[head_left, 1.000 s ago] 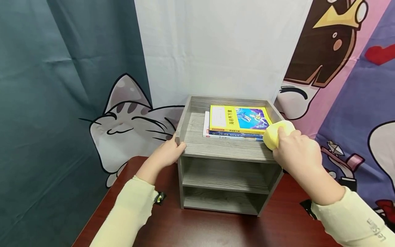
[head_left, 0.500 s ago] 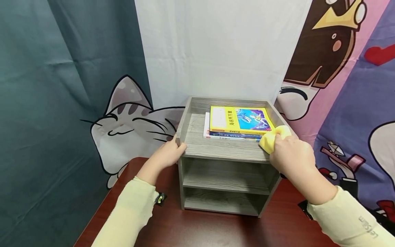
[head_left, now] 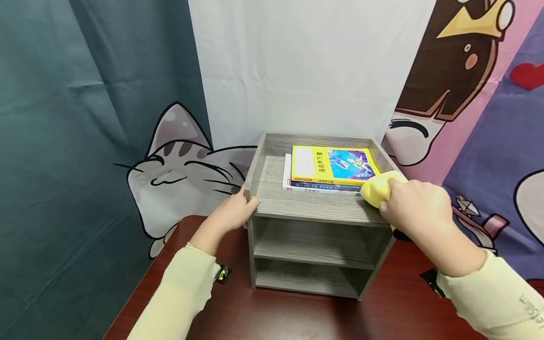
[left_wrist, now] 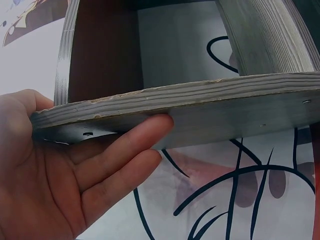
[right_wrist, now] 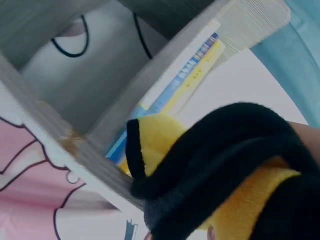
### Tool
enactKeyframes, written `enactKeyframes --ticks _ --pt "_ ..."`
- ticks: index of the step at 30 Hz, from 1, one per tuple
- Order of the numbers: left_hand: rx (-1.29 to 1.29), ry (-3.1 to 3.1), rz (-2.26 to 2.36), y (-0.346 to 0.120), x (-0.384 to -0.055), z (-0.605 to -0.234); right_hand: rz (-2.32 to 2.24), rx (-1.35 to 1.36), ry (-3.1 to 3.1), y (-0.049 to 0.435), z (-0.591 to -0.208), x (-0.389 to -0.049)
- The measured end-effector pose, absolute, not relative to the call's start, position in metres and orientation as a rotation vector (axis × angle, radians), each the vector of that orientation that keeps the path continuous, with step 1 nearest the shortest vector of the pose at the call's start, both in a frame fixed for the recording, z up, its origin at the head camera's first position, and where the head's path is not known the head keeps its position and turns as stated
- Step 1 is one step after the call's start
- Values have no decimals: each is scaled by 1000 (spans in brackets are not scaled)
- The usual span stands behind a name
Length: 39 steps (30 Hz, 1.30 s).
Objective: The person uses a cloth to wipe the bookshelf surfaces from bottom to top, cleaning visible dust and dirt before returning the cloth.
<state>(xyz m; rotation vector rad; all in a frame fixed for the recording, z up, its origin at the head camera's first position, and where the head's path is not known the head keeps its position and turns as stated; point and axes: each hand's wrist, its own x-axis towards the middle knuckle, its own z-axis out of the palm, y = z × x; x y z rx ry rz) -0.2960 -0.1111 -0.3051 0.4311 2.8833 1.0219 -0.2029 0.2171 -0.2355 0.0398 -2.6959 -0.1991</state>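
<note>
A grey wood-grain desktop shelf (head_left: 306,204) stands on the table, three levels high. My left hand (head_left: 233,211) grips its upper left front corner. In the left wrist view, the fingers (left_wrist: 127,150) lie along the outer face of the side panel (left_wrist: 220,116) and the thumb is over its edge. My right hand (head_left: 418,205) holds a yellow cloth (head_left: 377,190) bunched at the upper right front corner, beside a stack of books with a yellow book (head_left: 335,165) on top. Up close the cloth (right_wrist: 161,139) shows black as well as yellow and hides most of the right hand.
The dark red table (head_left: 306,316) runs under the shelf. A white curtain panel (head_left: 314,66) hangs behind it, with a teal curtain (head_left: 85,165) to the left and a cartoon-printed one to the right. Beneath the top board are two compartments (head_left: 314,241).
My right hand and the cloth have shifted slightly left and then back right, around the right front corner. The left hand keeps its grip, and the books lie as before.
</note>
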Motion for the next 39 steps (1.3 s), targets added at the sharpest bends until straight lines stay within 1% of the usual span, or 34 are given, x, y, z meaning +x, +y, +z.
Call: enactKeyframes --ticks 14,19,24,28,34,39 --pt "432 2884 1024 -103 -291 -307 -276 102 -2659 217 -265 -191" --pt "440 2895 1053 -103 -293 -306 -195 86 -2769 218 -264 -195" --pt "446 2908 1059 -107 -295 -304 -23 -10 -2952 212 -258 -205" --pt "452 2902 1041 -109 -297 -304 49 -30 -2978 209 -256 -211" --pt "573 2679 1152 -124 -301 -306 33 -17 -2974 196 -259 -214" --pt "697 2547 1203 -130 -304 -317 18 14 -2955 178 -263 -220"
